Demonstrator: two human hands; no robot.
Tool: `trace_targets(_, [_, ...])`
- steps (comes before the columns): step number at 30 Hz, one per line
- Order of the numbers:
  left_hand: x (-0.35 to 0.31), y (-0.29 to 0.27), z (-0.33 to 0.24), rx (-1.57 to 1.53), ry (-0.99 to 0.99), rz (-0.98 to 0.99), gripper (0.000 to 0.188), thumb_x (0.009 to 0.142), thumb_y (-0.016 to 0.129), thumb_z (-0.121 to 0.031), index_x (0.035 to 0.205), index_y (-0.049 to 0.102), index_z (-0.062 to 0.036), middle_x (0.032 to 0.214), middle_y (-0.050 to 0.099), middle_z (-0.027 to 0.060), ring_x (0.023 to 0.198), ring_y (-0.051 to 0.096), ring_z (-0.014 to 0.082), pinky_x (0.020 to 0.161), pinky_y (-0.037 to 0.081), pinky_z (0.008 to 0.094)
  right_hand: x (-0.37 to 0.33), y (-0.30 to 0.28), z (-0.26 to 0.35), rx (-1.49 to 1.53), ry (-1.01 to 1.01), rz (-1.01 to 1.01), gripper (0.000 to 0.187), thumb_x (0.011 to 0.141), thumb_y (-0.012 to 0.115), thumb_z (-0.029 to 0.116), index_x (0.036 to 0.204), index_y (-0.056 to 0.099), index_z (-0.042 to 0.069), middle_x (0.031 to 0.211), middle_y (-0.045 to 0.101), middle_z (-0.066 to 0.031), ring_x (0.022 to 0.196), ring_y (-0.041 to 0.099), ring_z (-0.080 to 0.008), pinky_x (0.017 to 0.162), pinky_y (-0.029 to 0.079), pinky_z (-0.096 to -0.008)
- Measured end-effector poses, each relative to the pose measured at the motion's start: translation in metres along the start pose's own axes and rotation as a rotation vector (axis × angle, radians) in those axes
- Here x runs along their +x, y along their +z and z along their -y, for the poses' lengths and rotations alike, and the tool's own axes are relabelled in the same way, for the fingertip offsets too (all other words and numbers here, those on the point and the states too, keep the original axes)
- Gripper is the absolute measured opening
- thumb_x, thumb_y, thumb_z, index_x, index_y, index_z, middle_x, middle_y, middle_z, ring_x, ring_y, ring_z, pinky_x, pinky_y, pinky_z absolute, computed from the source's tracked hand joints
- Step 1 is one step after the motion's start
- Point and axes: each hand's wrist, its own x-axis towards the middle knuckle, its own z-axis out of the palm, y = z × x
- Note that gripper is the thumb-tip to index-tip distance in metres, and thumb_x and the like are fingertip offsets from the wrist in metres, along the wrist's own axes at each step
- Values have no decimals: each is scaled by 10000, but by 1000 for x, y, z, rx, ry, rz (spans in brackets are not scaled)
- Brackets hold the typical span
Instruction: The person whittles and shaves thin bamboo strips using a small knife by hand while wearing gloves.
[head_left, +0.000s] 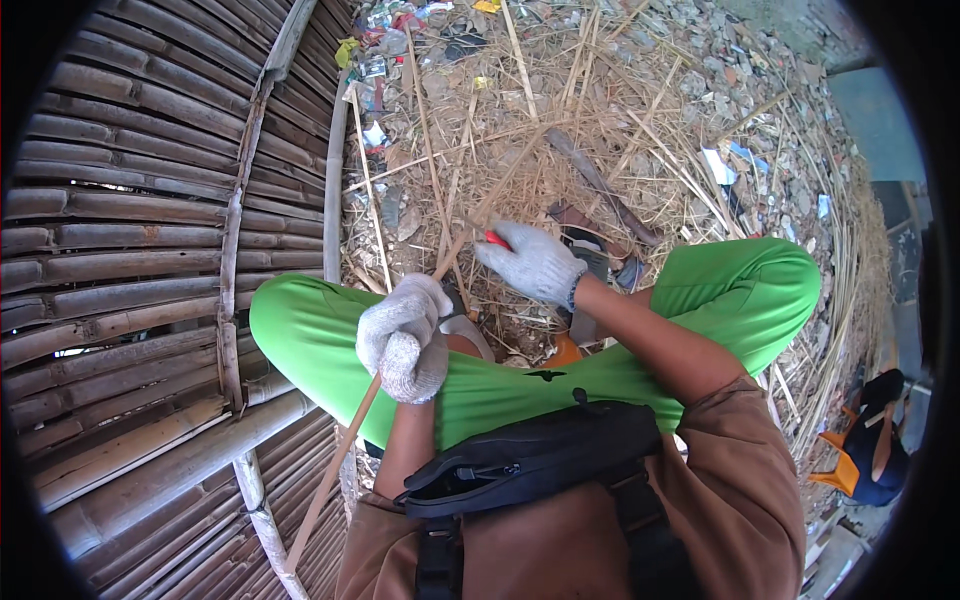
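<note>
The left hand [405, 338], in a knitted grey-white cotton glove, is closing into a fist around a long thin bamboo strip [340, 460], fingers pressed together and curled over it. The strip is pale tan, smooth and flat-sided; it is running diagonally from the lower left, beside the bamboo platform [130, 250], up through the fist and on toward the right hand [530, 262] above the knees. The right hand, in the same coarse knit glove, is gripping a red-handled tool [497, 240] with its fingers wrapped together; only a small red tip is showing, so whether it is a knife cannot be told. The tool end is sitting just beside the upper part of the strip, and contact cannot be made out.

The person is sitting with knees apart in bright green smooth trousers [720, 290], wearing a brown long-sleeved shirt [740, 480] and a black fabric chest bag [530, 455] with a zip and webbing straps.

The platform at the left is showing weathered grey-brown round bamboo poles laid side by side, ridged at the nodes, crossed by 2 lighter poles. The ground [620, 110] ahead is lying under dry straw-coloured bamboo slivers, rubble and scraps of plastic litter. A dark curved blade [600, 185] is lying among the slivers. At the lower right edge another person [875, 440] in dark and orange clothing is crouching.
</note>
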Motion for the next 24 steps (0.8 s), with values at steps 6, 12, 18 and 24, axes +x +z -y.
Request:
trace_targets(6, [1, -18, 0, 87, 141, 351, 292, 874, 728, -234, 942, 702, 49, 623, 515, 63, 563, 509, 265, 599, 492, 470, -19, -33, 47, -176, -114, 53, 427, 1024, 602, 462, 958, 732, 60, 876, 741, -244, 850, 739, -451, 779, 580, -572])
trace_targets(12, [2, -21, 0, 116, 148, 408, 342, 866, 771, -268, 941, 698, 58, 733, 639, 143, 595, 585, 330, 583, 508, 493, -3, -50, 33, -341, -27, 172, 430, 1020, 590, 451, 922, 767, 72, 844, 747, -242, 819, 751, -434, 790, 601, -551])
trace_targets(18, [1, -29, 2, 140, 160, 414, 355, 864, 817, -286, 916, 707, 48, 736, 658, 144, 592, 596, 321, 550, 506, 461, -21, -61, 64, -292, -92, 341, 428, 1007, 606, 463, 918, 755, 72, 870, 750, -234, 837, 749, -432, 786, 598, -538])
trace_targets(24, [7, -20, -2, 102, 118, 464, 353, 904, 816, -295, 922, 726, 46, 685, 637, 114, 570, 585, 307, 558, 506, 461, -17, -62, 57, -339, -166, 359, 400, 1004, 585, 418, 914, 748, 63, 843, 736, -230, 831, 740, -440, 809, 593, -546])
